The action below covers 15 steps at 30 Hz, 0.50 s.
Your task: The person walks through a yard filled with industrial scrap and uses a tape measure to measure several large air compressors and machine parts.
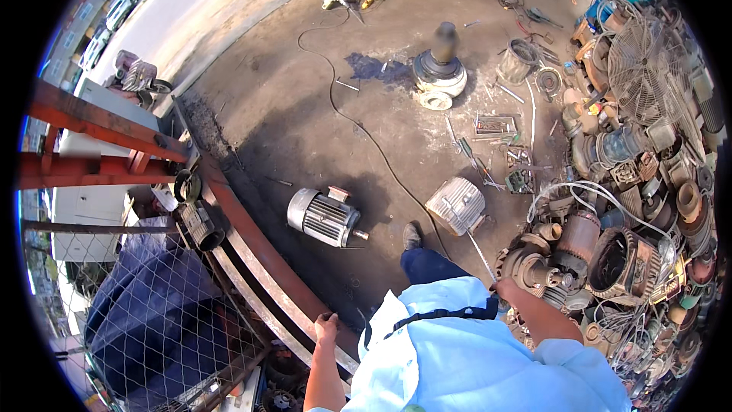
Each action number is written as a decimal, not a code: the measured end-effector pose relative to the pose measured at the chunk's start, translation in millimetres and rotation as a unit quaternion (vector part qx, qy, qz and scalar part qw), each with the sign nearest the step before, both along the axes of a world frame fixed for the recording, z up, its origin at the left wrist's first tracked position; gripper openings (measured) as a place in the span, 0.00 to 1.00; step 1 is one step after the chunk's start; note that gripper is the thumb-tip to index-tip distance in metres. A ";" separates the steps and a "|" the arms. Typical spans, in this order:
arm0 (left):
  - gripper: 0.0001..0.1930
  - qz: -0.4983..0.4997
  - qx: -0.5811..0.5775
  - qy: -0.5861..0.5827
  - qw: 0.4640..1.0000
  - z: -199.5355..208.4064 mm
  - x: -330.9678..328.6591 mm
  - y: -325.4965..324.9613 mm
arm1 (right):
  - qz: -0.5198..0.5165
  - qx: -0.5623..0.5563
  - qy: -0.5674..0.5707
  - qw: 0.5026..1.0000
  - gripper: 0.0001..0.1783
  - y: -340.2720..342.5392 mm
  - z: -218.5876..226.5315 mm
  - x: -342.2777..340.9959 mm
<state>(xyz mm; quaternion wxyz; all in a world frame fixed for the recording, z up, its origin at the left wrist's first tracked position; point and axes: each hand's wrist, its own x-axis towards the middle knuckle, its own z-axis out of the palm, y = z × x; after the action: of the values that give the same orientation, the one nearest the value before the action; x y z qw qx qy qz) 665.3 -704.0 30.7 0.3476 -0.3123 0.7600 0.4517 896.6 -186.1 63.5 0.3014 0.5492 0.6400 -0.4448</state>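
My right hand [503,288] is closed around one end of a thin pale rod [480,253]. Its far end meets the lower edge of a whitish ribbed electric motor [457,204] on the ground ahead of me. Whether the rod is hooked to the motor or only touches it, I cannot tell. My left hand [326,326] hangs beside a red steel beam, fingers curled in, with nothing visible in them. A silver finned electric motor [322,217] lies on its side further left, its shaft pointing right. My dark boot [412,236] stands between the two motors.
A black cable [358,123] snakes across the dirt ground between the motors. Scrap motor parts, with a fan guard [646,69], pile up at right. Trays of tools [496,125] lie ahead, near an upright greasy machine part [440,69]. The red beam [267,259] and wire fence border the left.
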 end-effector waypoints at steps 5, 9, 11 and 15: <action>0.14 0.003 0.061 -0.053 0.997 25.2 -86.9 92.5 | 0.049 0.014 0.102 0.993 0.16 79.2 7.9 -176.4; 0.16 -0.010 0.063 -0.054 0.996 6.6 -154.6 134.9 | 0.102 0.065 0.182 0.976 0.14 129.0 68.5 -300.1; 0.18 -0.066 0.040 -0.096 0.992 12.5 -199.1 157.9 | 0.095 0.091 0.189 0.973 0.14 148.9 64.1 -334.6; 0.19 -0.083 -0.020 -0.077 0.993 -16.7 -285.8 193.5 | 0.100 0.112 0.162 0.975 0.16 173.7 61.6 -394.8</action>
<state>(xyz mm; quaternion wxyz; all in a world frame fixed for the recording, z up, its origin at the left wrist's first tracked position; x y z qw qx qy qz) 379.5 -510.5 14.0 0.4356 -0.2886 0.7630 0.3805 501.8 -12.4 125.1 0.1735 0.4336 0.7776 -0.4209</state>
